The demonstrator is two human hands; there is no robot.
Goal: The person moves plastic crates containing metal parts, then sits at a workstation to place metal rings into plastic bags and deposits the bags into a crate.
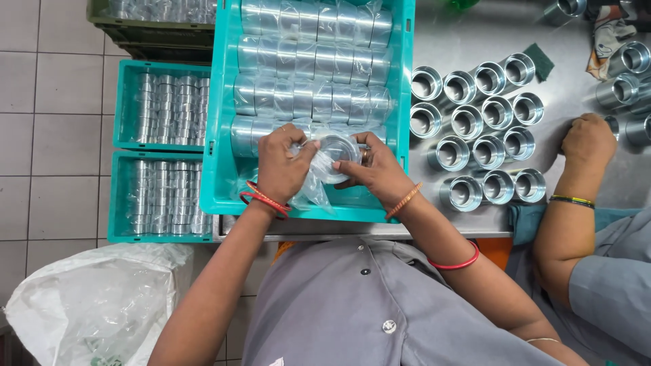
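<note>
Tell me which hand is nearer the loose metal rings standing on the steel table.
Right. The right hand is in the teal crate beside its table-side wall, close to the rings. The left hand is further toward the floor-side crates; both grip the bagged ring.

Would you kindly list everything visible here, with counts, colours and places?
Metal ring: one, silver, in clear bag, held by both hands.
Bagged rings: many, silver, rows in big teal crate.
Small teal crates: two, ring-filled, on floor left.
Loose rings: about fourteen, silver, steel table.
White sack: one, lower left.
Co-worker's hand: one, right.
Left hand: red bangles.
Right hand: orange bangle.
</note>
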